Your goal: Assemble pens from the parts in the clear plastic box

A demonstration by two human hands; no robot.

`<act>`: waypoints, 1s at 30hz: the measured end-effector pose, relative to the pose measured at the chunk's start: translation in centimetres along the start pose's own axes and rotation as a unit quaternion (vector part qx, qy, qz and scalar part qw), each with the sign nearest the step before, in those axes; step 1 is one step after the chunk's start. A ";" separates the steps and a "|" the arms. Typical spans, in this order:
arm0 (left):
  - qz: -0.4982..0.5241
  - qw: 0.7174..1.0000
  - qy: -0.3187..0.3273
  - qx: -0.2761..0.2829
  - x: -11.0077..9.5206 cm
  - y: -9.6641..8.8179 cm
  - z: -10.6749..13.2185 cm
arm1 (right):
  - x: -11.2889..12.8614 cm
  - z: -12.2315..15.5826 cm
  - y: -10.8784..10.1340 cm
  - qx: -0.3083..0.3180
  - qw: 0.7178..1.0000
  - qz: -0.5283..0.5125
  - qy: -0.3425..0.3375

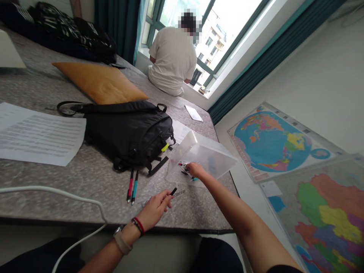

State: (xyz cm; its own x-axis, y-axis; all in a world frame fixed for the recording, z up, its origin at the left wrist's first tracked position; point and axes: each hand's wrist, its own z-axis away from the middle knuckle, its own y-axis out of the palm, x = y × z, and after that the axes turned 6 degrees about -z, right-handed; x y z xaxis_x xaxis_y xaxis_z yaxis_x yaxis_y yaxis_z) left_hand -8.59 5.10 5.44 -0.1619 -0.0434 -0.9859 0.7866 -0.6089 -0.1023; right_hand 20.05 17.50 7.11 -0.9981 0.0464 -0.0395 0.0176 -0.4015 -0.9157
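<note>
My left hand [157,206], with a watch and a red bracelet at its wrist, is closed around a black pen [173,191] just over the table's near side. To its left, a red pen [130,187] and a turquoise pen [135,188] lie side by side. My right hand [195,170] reaches into a clear plastic box [218,159] that lies tipped with its mouth towards me. Its fingers are pinched together among small items, and what they grip is too small to name. A turquoise pen [194,179] and dark pieces lie beneath them.
A black backpack [127,132] lies left of the box, with a brown envelope [102,83] behind it. Printed sheets [42,132] cover the left side. A white cable [79,194] crosses the near edge. Someone in a light shirt [173,57] sits by the window.
</note>
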 end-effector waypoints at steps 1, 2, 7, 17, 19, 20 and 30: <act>-0.001 1.000 0.000 0.001 0.0 0.0 0.0 | 0.0 0.0 0.1 -0.002 1.000 -0.001 -0.002; -0.003 1.000 0.000 0.002 0.0 0.0 0.0 | 0.0 0.0 0.2 -0.004 1.000 -0.001 -0.004; -0.009 1.000 0.007 0.003 0.1 -0.1 -0.1 | -0.4 0.1 0.5 -0.016 1.000 -0.010 -0.008; -0.019 1.000 0.003 0.003 0.4 0.1 -0.2 | 0.0 1.2 0.9 -0.045 0.998 -0.038 -0.027; -0.019 1.000 0.005 0.004 0.5 0.2 -0.2 | 0.3 1.3 0.9 -0.043 0.998 -0.040 -0.035; -0.019 1.000 0.007 0.004 0.5 0.2 -0.1 | 0.4 1.3 1.0 -0.042 0.998 -0.041 -0.038; -0.018 1.000 0.005 -0.001 0.7 0.0 -0.1 | -2.3 0.6 0.1 -0.021 0.998 -0.016 0.048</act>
State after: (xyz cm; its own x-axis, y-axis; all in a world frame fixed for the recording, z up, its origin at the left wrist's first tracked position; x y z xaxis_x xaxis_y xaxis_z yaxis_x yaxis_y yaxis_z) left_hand -8.62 5.14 4.76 -0.1832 -0.0133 -0.9830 0.7821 -0.6079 -0.1375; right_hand 22.33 16.85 7.35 -0.9879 0.1478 -0.0463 -0.0100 -0.3596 -0.9330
